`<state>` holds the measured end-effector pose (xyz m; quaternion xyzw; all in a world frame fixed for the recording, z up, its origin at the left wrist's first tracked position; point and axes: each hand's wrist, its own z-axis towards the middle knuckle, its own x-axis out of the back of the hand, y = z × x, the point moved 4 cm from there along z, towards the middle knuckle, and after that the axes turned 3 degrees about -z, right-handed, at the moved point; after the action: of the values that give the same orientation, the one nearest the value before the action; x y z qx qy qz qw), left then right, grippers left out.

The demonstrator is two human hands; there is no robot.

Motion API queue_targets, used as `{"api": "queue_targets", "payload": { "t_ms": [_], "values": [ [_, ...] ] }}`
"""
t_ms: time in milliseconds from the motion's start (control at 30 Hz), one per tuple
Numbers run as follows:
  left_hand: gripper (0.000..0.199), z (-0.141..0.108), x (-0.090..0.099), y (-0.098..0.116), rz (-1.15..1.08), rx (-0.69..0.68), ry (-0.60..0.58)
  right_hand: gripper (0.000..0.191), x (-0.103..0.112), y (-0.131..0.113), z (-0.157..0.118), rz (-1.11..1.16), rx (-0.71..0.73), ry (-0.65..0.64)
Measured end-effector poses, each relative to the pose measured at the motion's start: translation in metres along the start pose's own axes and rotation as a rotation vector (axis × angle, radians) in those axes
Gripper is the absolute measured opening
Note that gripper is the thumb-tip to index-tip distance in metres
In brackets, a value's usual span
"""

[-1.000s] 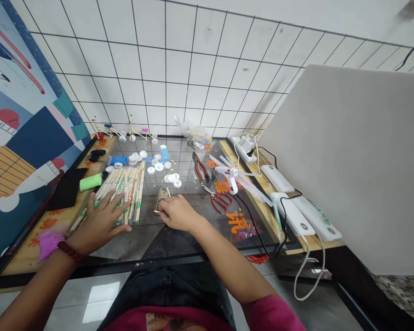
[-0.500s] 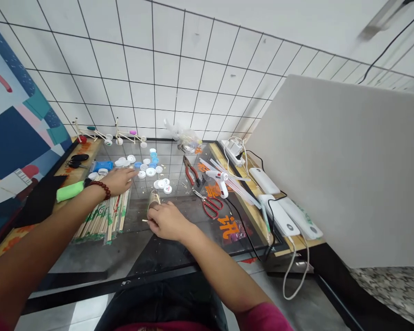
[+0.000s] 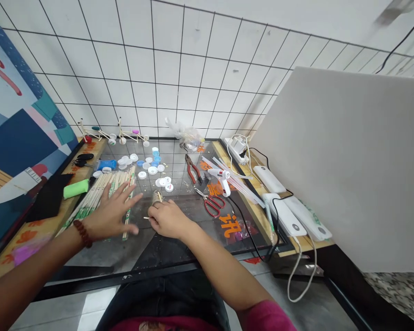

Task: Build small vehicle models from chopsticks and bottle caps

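Observation:
My left hand (image 3: 115, 211) is spread with nothing in it, over a row of wrapped wooden chopsticks (image 3: 89, 200). To its right, my right hand (image 3: 167, 219) is closed near the table's middle, its fingers around something small, partly hidden; a short pale stick end (image 3: 146, 218) shows beside the fingertips. A small clear container (image 3: 157, 196) with a stick in it stands just beyond these fingers. White bottle caps (image 3: 163, 182) and blue caps (image 3: 155, 158) lie farther back on the glass tabletop.
Pliers (image 3: 193, 170), red-handled scissors (image 3: 212, 203) and a white glue gun (image 3: 221, 180) with clear sticks lie to the right. White power banks (image 3: 283, 216) and cables line the right edge. A green roll (image 3: 76, 189) lies left.
My left hand has moved back toward me from beside the caps and spread its fingers over the chopsticks. My right hand has stayed about where it was. The view has shifted slightly.

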<state>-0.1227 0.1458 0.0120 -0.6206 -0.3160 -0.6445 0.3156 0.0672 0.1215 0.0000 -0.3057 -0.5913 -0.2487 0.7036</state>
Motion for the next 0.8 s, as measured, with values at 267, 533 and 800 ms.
{"api": "queue_targets", "payload": {
  "t_ms": [267, 533, 800],
  "values": [
    [0.040, -0.046, -0.015, 0.001, -0.029, -0.147, 0.054, 0.016, 0.001, -0.001, 0.000, 0.014, -0.018, -0.028],
    [0.050, -0.012, -0.004, -0.020, -0.049, -0.078, 0.099, 0.014, 0.001, 0.000, 0.000, 0.023, -0.017, -0.008],
    [0.057, 0.106, -0.004, -0.074, -0.152, 0.188, 0.045, 0.016, 0.001, 0.001, 0.000, -0.004, -0.026, -0.008]
  ]
}}
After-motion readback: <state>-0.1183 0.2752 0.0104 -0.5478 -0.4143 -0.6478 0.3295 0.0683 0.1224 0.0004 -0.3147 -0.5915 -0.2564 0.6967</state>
